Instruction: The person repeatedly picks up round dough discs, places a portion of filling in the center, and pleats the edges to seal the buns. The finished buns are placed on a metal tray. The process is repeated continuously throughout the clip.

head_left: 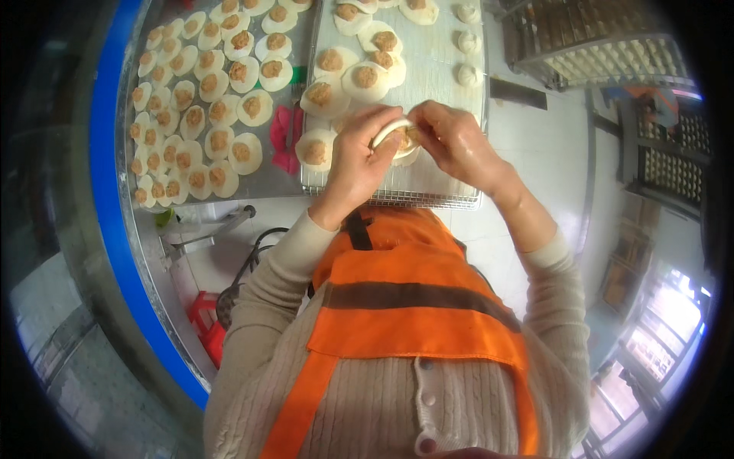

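1. Over the near part of the tray, the left hand point(358, 159) cups a filled dough wrapper point(380, 136), its grip pinching the left side of the rim between thumb and fingers.
2. At the far-right rim, the right hand point(460, 141) meets it, its grip closed with thumb and fingertips pinching the dough.
3. The wrapper's open face looks upward, showing brown filling; its pale raised edge curves from near-left to far-right, and its longer axis follows that slant.
4. Below lies the wire tray point(397, 201), its long side running away from the person. Open wrappers with filling point(365, 76) lie toward its left; pleated buns point(469, 75) stand in a column along its right edge.
5. Left of the tray, a pink cloth point(286, 145) rests on the steel bench point(264, 183), beside many filled dough rounds point(218, 141).
6. Farther right, a rack point(612, 65) holds rows of pale buns.
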Available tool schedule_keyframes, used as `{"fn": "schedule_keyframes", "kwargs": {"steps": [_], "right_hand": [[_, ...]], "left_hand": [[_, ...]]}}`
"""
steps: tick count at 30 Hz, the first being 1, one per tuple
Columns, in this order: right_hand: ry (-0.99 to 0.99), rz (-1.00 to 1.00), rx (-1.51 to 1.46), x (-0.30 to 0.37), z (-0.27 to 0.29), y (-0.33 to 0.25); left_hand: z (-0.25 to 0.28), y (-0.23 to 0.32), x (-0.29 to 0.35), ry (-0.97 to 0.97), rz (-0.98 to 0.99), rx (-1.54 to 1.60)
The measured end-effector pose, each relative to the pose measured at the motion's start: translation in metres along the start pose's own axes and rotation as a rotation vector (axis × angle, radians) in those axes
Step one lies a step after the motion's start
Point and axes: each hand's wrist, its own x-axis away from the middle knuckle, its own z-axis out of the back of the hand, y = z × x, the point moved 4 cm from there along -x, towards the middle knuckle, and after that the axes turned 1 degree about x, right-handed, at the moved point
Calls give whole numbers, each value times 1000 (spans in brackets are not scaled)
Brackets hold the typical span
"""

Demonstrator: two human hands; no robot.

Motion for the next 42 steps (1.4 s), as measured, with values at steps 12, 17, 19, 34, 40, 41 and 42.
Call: {"fn": "schedule_keyframes", "kwargs": {"steps": [12, 17, 19, 34, 40, 41, 42], "right_hand": [[-91, 163, 56, 0, 0, 1], [16, 190, -56, -9, 14, 18], [11, 144, -43, -10, 21, 31], [112, 113, -275, -35, 37, 134], [92, 238, -353, -39, 39, 157], [74, 244, -301, -39, 39, 158], [104, 255, -390, -38, 42, 159]], "left_hand": [[-14, -43, -5, -81, 190, -166], [-17, -21, -32, -234, 48, -178], [-20, -25, -39, -175, 337, 197], [-85, -99, -87, 109, 894, 920], [-79, -108, -92, 101, 979, 834], [-78, -112, -93, 94, 983, 778], [-77, -115, -92, 77, 992, 741]]}}
